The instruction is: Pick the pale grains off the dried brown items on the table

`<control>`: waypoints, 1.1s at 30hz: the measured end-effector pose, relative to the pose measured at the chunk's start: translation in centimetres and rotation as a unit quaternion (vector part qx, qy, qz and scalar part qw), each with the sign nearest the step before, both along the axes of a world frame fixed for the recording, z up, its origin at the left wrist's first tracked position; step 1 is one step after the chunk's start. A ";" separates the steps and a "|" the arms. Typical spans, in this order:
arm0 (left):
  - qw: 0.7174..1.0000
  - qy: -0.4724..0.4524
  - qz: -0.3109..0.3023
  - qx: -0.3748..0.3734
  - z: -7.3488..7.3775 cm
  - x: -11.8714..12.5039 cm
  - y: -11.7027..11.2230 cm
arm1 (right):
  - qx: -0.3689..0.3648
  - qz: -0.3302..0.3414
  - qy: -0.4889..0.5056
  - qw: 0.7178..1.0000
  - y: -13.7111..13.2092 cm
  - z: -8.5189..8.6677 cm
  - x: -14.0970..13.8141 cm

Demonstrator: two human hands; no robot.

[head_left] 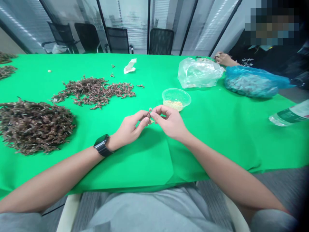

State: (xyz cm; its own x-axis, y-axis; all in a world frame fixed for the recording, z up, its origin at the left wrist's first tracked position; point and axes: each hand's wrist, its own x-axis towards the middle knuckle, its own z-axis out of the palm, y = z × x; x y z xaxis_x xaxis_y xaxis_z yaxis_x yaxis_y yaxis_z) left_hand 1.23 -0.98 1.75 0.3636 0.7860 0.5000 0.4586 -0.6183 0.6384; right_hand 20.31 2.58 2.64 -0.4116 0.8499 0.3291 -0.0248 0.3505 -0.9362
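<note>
My left hand (132, 127), with a black watch on its wrist, pinches a small dried brown piece (150, 111) between thumb and fingertips. From the other side, my right hand (171, 121) closes its thumb and index finger on the same piece. A few pale yellow bits (152, 121) show just under the fingertips. Right behind my right hand stands a clear plastic bowl (187, 96) with pale yellow grains (173, 104) in the bottom. To the left lie a large heap of dried brown pieces (36, 125) and a flatter, scattered pile (89, 90) of similar pieces.
A green cloth (135, 164) covers the table. At the right are a clear plastic bag (200, 72), a full blue bag (253, 82) and a bottle lying down (289, 112). Crumpled white paper (129, 66) lies farther back. Another person's hand (224, 59) is at the far right.
</note>
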 end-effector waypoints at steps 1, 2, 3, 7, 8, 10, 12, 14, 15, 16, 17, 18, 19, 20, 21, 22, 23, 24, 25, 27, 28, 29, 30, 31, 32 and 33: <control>1.000 0.001 0.004 0.000 -0.1 0.0 0.0 | 0.005 -0.006 -0.002 1.000 -0.1 0.0 0.0; 1.000 0.002 0.007 0.000 -0.1 0.0 0.1 | 0.014 -0.013 -0.006 1.000 -0.1 0.1 0.0; 1.000 0.003 0.010 0.001 -0.2 -0.1 0.1 | 0.025 -0.021 -0.011 0.999 -0.2 0.1 0.0; 1.000 0.007 0.020 0.010 -0.3 0.0 0.2 | 0.075 -0.047 -0.043 0.995 -0.4 0.3 -0.1; 1.000 0.013 0.022 0.014 -0.3 0.0 0.2 | 0.094 -0.057 -0.055 0.992 -0.5 0.3 -0.1; 0.999 0.032 0.027 0.028 -0.3 0.0 0.2 | 0.141 -0.079 -0.082 0.983 -0.6 0.3 0.0; 0.997 0.057 0.033 0.050 -0.3 -0.1 0.2 | 0.175 -0.097 -0.104 0.974 -0.8 0.2 0.0; 0.993 0.086 0.035 0.079 -0.3 -0.4 0.3 | 0.165 -0.099 -0.101 0.976 -0.9 0.2 -0.1; 0.989 0.104 0.034 0.095 -0.3 -0.7 0.5 | 0.139 -0.093 -0.089 0.982 -1.0 0.3 -0.1; 0.985 0.126 0.030 0.110 -0.3 -0.9 0.7 | 0.104 -0.082 -0.073 0.988 -1.0 0.3 -0.1; 0.981 0.150 0.025 0.124 -0.3 -1.2 0.9 | 0.061 -0.067 -0.058 0.994 -1.0 0.4 -0.2; 0.975 0.174 0.018 0.135 -0.2 -1.5 1.2 | 0.015 -0.046 -0.043 0.998 -0.9 0.6 -0.2; 0.971 0.192 0.010 0.142 -0.2 -1.8 1.4 | -0.032 -0.023 -0.028 0.999 -0.8 0.7 -0.2; 0.968 0.202 0.004 0.146 -0.1 -1.9 1.5 | -0.077 0.002 -0.015 0.997 -0.7 0.8 -0.1; 0.968 0.202 0.000 0.146 -0.1 -2.0 1.5 | -0.117 0.027 -0.002 0.993 -0.5 1.0 0.0; 0.971 0.193 -0.001 0.140 -0.1 -1.9 1.5 | -0.151 0.051 0.010 0.987 -0.4 1.1 0.1; 0.975 0.177 0.002 0.130 -0.1 -1.7 1.3 | -0.178 0.071 0.022 0.981 -0.2 1.2 0.2; 0.980 0.158 0.006 0.117 -0.1 -1.5 1.1 | -0.196 0.086 0.030 0.976 -0.1 1.2 0.3; 0.985 0.139 0.011 0.104 -0.1 -1.3 0.9 | -0.203 0.096 0.035 0.974 0.0 1.3 0.4; 0.990 0.110 0.018 0.082 -0.1 -0.8 0.4 | -0.193 0.100 0.036 0.975 0.2 1.3 0.5; 0.992 0.100 0.018 0.072 -0.1 -0.6 0.2 | -0.178 0.097 0.033 0.979 0.2 1.3 0.6; 0.994 0.091 0.016 0.063 -0.1 -0.4 0.0 | -0.160 0.092 0.029 0.982 0.3 1.3 0.6; 0.995 0.082 0.013 0.055 -0.1 -0.4 -0.1 | -0.140 0.086 0.023 0.986 0.3 1.3 0.7; 0.996 0.074 0.009 0.047 -0.1 -0.3 -0.2 | -0.120 0.078 0.017 0.989 0.3 1.3 0.7; 0.997 0.067 0.005 0.040 -0.1 -0.3 -0.2 | -0.101 0.070 0.011 0.992 0.3 1.4 0.7; 0.998 0.060 0.002 0.033 -0.1 -0.3 -0.2 | -0.081 0.061 0.005 0.995 0.4 1.4 0.7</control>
